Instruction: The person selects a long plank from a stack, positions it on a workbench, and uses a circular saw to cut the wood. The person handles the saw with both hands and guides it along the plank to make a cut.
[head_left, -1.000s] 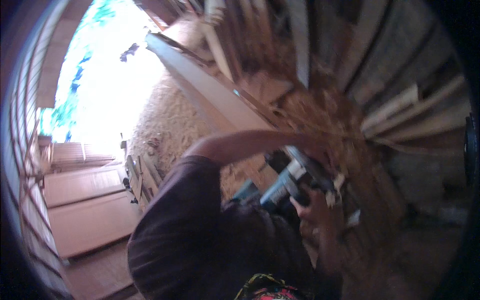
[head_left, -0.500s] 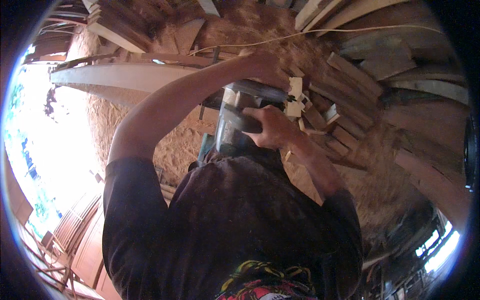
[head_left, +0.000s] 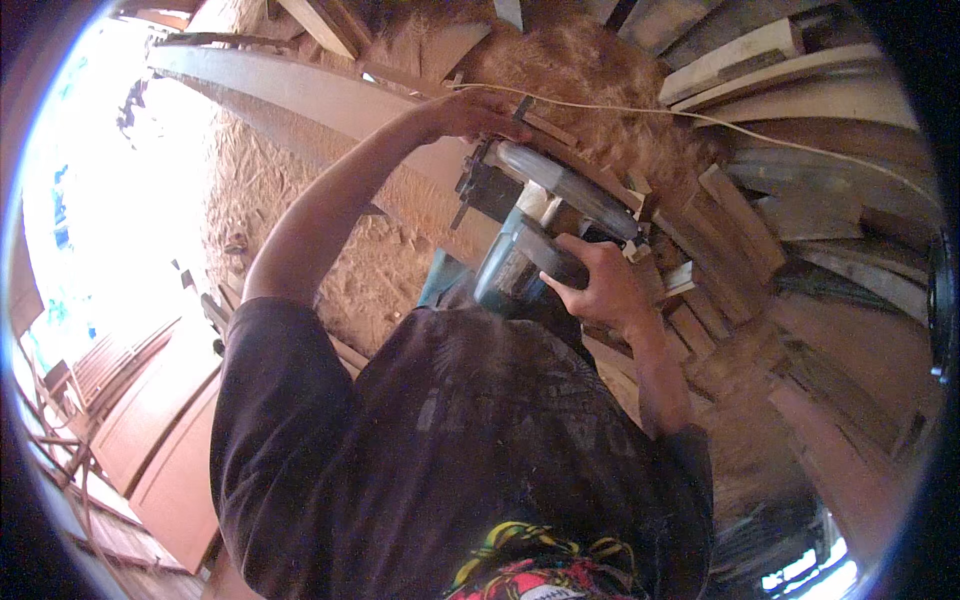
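Observation:
My right hand (head_left: 600,290) is closed around the handle of a teal circular saw (head_left: 515,262). The saw's grey blade guard (head_left: 568,188) points away from me. My left arm reaches out over it, and my left hand (head_left: 470,112) presses down on a thin wooden strip (head_left: 548,128) just beyond the saw. Under both lies a long pale plank (head_left: 300,95) that runs off to the upper left. My dark shirt (head_left: 450,450) fills the lower middle of the view and hides what is beneath it.
A white cord (head_left: 720,122) trails from near my left hand off to the right. Several short wood offcuts (head_left: 720,235) are piled on the right. Sawdust (head_left: 265,205) covers the ground. Reddish door panels (head_left: 150,410) lie at the lower left.
The view has swung round. My left hand has stretched farther out onto the strip beyond the saw. My right hand has kept its hold on the saw handle.

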